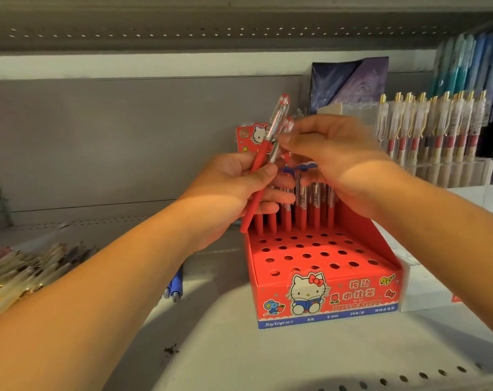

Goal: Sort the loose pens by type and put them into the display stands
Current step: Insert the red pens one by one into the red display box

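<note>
Two red pens (261,156) held above the red display stand (324,292), ready for slotting.
The left hand (239,184) grips both barrels, tips down, probably so each can drop straight into a hole. The right hand (332,165) pinches the clear top of one, seemingly to draw it out singly. Matching pens (301,210) fill the back row; the front holes are vacant. Loose gold-clip pens (28,269) and blue pens (176,283) lie at the left.
</note>
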